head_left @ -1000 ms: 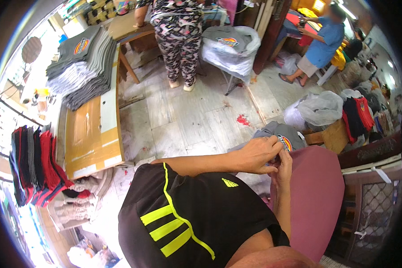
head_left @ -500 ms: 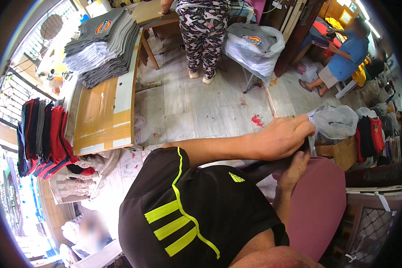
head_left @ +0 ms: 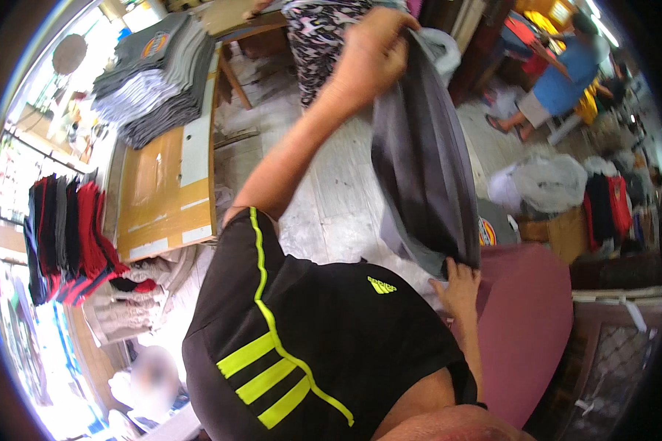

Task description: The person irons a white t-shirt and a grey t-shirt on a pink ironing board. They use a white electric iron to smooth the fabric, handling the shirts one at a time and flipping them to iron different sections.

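Observation:
A dark grey cloth garment (head_left: 426,154) hangs stretched lengthwise between my two hands. My left hand (head_left: 379,55) is raised far forward, its fingers closed around the garment's upper end. At the lower end, near my lap, my right hand (head_left: 460,287) grips the edge with its fingers over the cloth. Folds run along the garment, so its full shape cannot be made out. Beside its lower part, a grey piece with a printed oval emblem (head_left: 496,224) shows partly next to my maroon-clad leg (head_left: 522,323).
A tall pile of folded grey and white shirts (head_left: 158,81) rests on the wooden table (head_left: 151,198) at left. Red, black and grey garments (head_left: 66,228) are stacked nearer. One person (head_left: 324,44) stands ahead, another in blue (head_left: 566,81) at far right. Plastic bags (head_left: 544,184) lie right.
My left hand has swung forward and up, drawing the grey garment out long. My right hand has stayed low near my leg. The printed grey piece has come into view.

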`<action>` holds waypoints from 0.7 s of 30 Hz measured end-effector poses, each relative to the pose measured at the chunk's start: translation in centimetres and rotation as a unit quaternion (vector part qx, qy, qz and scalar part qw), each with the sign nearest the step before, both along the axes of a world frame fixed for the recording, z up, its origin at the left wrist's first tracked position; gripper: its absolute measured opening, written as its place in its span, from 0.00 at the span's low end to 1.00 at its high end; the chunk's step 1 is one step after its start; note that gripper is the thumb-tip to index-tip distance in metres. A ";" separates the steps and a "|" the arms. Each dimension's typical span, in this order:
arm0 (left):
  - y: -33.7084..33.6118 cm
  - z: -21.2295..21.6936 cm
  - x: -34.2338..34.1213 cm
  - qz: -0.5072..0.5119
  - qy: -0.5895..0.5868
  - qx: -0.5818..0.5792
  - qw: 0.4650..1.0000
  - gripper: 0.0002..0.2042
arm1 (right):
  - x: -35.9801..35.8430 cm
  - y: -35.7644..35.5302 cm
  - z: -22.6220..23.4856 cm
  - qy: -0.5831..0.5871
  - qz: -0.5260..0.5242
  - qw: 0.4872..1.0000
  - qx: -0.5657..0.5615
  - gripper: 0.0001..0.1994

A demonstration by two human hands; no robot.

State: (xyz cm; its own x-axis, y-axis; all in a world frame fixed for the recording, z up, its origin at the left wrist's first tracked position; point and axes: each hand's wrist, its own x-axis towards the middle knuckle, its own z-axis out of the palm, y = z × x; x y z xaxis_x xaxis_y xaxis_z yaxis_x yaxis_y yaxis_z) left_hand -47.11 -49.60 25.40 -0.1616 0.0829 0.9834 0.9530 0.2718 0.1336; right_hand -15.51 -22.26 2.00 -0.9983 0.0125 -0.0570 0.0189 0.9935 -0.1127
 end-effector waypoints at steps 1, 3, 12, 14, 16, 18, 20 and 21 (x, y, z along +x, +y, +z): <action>-0.3 -0.1 -1.1 0.011 -0.008 -0.027 1.000 0.12 | 0.2 1.1 0.5 -0.010 -0.003 1.000 0.028 0.30; -1.2 1.2 -1.6 0.074 -0.029 -0.080 0.994 0.12 | 0.6 4.1 0.2 0.000 -0.037 0.999 0.001 0.23; -10.5 2.4 -13.5 0.148 -0.184 -0.204 0.950 0.17 | 1.9 15.4 9.7 0.274 0.072 0.956 -0.073 0.10; -11.8 2.2 -17.3 -0.030 -0.404 -0.143 0.903 0.14 | 2.7 17.2 13.2 0.339 0.102 0.935 -0.024 0.15; -13.1 3.9 -18.2 -0.057 -0.474 -0.120 0.870 0.13 | 2.8 17.7 18.5 0.311 0.141 0.940 0.022 0.15; -15.2 5.7 -21.4 -0.127 -0.504 -0.106 0.848 0.13 | 4.5 19.8 21.9 0.329 0.088 0.940 0.038 0.11; -18.7 9.9 -23.0 -0.107 -0.517 -0.100 0.844 0.19 | 4.9 16.2 27.3 0.292 -0.011 0.954 -0.063 0.06; -17.7 10.9 -23.5 -0.112 -0.489 -0.130 0.855 0.20 | 5.5 16.7 28.6 0.301 -0.030 0.952 -0.045 0.07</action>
